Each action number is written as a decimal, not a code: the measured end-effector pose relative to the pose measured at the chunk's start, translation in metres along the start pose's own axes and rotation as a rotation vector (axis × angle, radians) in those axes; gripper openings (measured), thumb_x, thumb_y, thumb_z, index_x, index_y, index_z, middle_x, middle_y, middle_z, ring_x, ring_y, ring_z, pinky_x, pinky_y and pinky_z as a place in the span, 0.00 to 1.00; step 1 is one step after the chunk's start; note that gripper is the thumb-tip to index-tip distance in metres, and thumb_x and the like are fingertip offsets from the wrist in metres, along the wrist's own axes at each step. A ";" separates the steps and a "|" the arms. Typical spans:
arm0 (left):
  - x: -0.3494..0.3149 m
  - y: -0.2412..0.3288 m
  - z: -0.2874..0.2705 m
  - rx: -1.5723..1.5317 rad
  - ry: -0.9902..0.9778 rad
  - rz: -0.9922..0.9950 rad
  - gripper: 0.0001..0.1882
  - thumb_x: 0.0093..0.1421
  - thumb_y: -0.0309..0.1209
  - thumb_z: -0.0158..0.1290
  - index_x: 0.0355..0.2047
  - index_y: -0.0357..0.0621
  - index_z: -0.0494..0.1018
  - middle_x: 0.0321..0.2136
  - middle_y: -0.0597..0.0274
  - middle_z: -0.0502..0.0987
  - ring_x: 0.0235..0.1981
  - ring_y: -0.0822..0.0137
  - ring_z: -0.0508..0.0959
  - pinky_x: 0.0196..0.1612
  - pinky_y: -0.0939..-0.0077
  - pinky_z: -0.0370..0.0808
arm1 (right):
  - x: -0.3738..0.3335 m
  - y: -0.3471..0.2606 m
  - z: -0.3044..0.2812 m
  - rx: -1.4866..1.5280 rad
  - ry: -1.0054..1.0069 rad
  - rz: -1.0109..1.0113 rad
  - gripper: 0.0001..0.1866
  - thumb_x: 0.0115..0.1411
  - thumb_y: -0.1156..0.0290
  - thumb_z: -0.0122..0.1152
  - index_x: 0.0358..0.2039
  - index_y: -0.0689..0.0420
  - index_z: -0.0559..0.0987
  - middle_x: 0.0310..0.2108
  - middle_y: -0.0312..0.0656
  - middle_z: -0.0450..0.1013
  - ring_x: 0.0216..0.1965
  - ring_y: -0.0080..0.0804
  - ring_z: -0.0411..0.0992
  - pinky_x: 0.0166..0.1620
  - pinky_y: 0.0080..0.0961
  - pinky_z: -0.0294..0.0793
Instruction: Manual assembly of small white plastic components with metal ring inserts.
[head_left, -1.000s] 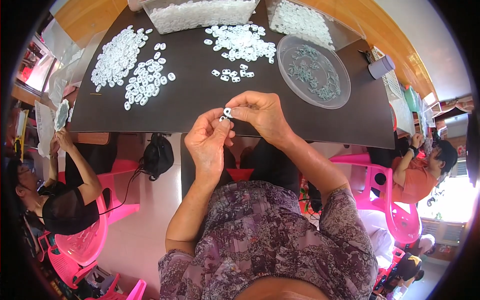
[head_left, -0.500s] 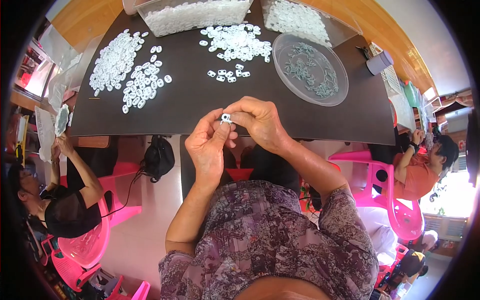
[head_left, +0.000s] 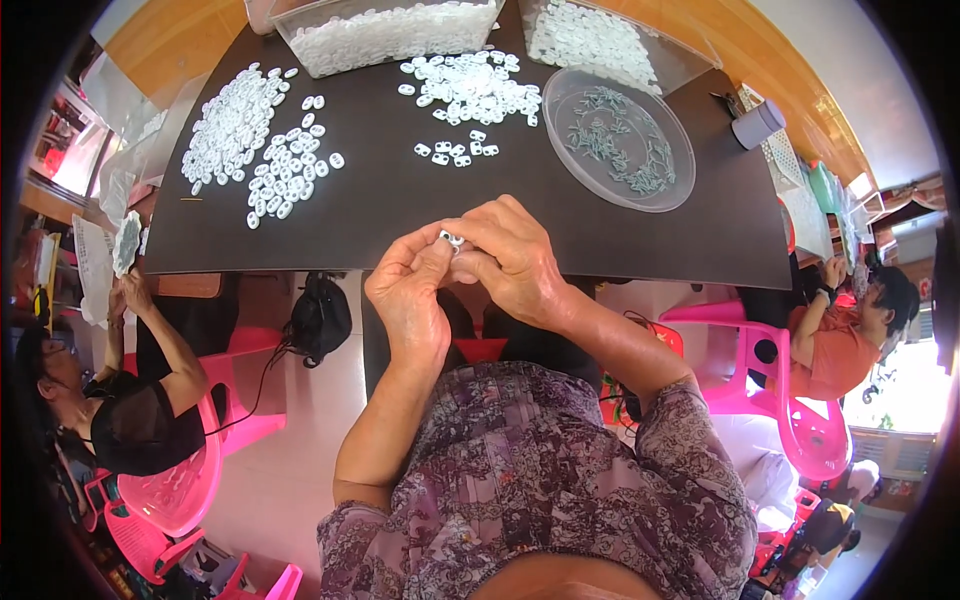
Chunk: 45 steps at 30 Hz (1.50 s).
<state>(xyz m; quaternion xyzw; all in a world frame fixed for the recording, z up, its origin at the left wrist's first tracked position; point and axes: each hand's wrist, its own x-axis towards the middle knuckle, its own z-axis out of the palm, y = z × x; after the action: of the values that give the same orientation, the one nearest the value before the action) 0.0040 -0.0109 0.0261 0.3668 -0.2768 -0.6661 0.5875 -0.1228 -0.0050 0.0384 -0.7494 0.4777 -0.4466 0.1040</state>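
Note:
Just past the table's front edge, both hands meet around a small white plastic piece (head_left: pixel 451 238) with dark holes. My left hand (head_left: pixel 410 295) pinches it between thumb and fingers. My right hand (head_left: pixel 515 265) is closed on it from the other side, index finger and thumb against it. Most of the piece is hidden by the fingers. Farther back on the table lie a short scattered group of similar white pieces (head_left: pixel 456 152) and a larger pile of them (head_left: pixel 470 90).
Oval white pieces (head_left: pixel 235 125) form piles at the left of the dark table (head_left: pixel 400 210). A round clear tray (head_left: pixel 640 203) at right holds small grey-green pins (head_left: pixel 598 140). Bins of white pieces stand behind. A grey cylinder (head_left: pixel 760 125) stands far right. People sit on both sides.
My right hand has rotated, its fingers folding closer over the white piece, which is now more covered. My left hand has barely moved.

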 end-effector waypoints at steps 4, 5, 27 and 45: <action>-0.001 0.000 0.002 -0.021 0.022 0.003 0.07 0.58 0.19 0.49 0.37 0.27 0.71 0.26 0.55 0.77 0.21 0.72 0.76 0.26 0.83 0.75 | -0.002 -0.004 0.006 -0.080 0.120 -0.044 0.16 0.43 0.79 0.61 0.36 0.63 0.76 0.29 0.43 0.71 0.30 0.38 0.67 0.31 0.30 0.69; -0.001 -0.001 0.001 -0.026 0.023 0.004 0.07 0.58 0.19 0.49 0.37 0.27 0.71 0.27 0.55 0.77 0.22 0.72 0.76 0.26 0.83 0.75 | -0.002 -0.005 0.005 -0.110 0.115 -0.072 0.16 0.43 0.79 0.61 0.36 0.64 0.76 0.29 0.44 0.72 0.30 0.38 0.67 0.31 0.30 0.69; -0.006 -0.009 -0.013 0.261 -0.216 0.274 0.13 0.57 0.21 0.53 0.44 0.33 0.74 0.28 0.65 0.72 0.25 0.77 0.70 0.30 0.86 0.71 | -0.018 0.000 0.008 -0.065 0.195 -0.123 0.11 0.46 0.77 0.60 0.32 0.66 0.76 0.34 0.46 0.73 0.30 0.39 0.69 0.32 0.30 0.69; -0.012 -0.025 -0.007 0.242 -0.114 0.400 0.12 0.60 0.30 0.52 0.39 0.33 0.73 0.32 0.65 0.74 0.33 0.77 0.71 0.39 0.83 0.69 | -0.022 -0.002 0.020 0.061 0.362 -0.124 0.15 0.47 0.81 0.60 0.37 0.67 0.75 0.30 0.45 0.73 0.26 0.36 0.68 0.29 0.27 0.69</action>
<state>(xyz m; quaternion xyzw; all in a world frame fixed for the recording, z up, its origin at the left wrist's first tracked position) -0.0046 0.0048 0.0040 0.3342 -0.4544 -0.5182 0.6429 -0.1093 0.0088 0.0154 -0.6814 0.4275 -0.5939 0.0115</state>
